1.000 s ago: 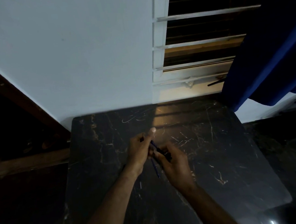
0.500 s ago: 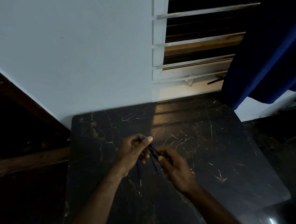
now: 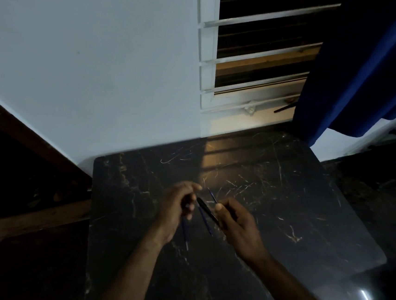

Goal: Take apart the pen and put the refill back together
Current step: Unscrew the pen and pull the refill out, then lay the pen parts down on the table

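The scene is dim. My right hand (image 3: 236, 221) grips a black pen barrel (image 3: 206, 209) that points up and to the left. A thin blue refill tip (image 3: 212, 195) sticks up past its thumb. My left hand (image 3: 177, 207) is curled a little to the left of the barrel's end, and a thin blue refill (image 3: 185, 234) hangs down from under it. Between the hands lies or hangs another slim blue refill (image 3: 205, 220); I cannot tell whether it rests on the table. Both hands hover over the black marble table (image 3: 283, 214).
The table's far edge meets a white wall (image 3: 113, 85) and a louvred window (image 3: 257, 71). A blue curtain (image 3: 366, 73) hangs at the right. Dark floor lies off the table's left and right edges.
My hands have drawn apart: the left hand moved left off the barrel with a blue refill hanging under it, and the right hand keeps the barrel.
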Motion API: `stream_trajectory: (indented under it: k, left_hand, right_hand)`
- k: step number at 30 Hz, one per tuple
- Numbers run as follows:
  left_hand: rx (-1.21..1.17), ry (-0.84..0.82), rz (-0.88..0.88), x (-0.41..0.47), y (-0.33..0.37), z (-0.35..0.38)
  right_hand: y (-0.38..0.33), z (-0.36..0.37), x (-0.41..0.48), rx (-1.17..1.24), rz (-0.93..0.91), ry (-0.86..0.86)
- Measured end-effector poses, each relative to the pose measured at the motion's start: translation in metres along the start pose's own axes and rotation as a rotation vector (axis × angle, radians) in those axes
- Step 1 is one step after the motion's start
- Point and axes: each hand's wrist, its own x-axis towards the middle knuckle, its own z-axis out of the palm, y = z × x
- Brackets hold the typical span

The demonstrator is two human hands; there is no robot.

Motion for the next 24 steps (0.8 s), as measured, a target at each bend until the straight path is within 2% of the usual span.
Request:
stream_trajectory:
  k: [3,8,11,16,20,24]
  left_hand:
    - [0.129,-0.128,0.033,-0.008,-0.007,0.018]
    - [0.162,-0.080,0.081,-0.001,-0.012,0.029]
    - [0.101,-0.083,0.073,0.015,-0.009,0.032]
    - [-0.079,0.133,0.006,0.079,0.003,0.027]
    - [0.293,0.084,-0.107,0.114,-0.013,0.046]
    - [0.590,0.026,-0.133,0.135,-0.050,0.064]
  right_hand:
    - [0.002,0.003,0.003,-0.007,-0.030,0.017]
    - [0.007,0.001,0.003,0.041,-0.025,0.029]
    - [0.006,-0.008,-0.001,0.018,-0.010,0.046]
    - [0.018,-0.029,-0.016,0.010,0.122,0.144]
    - [0.034,-0.047,-0.027,-0.036,0.192,0.222]
    - [0.042,-0.063,-0.034,-0.064,0.237,0.252]
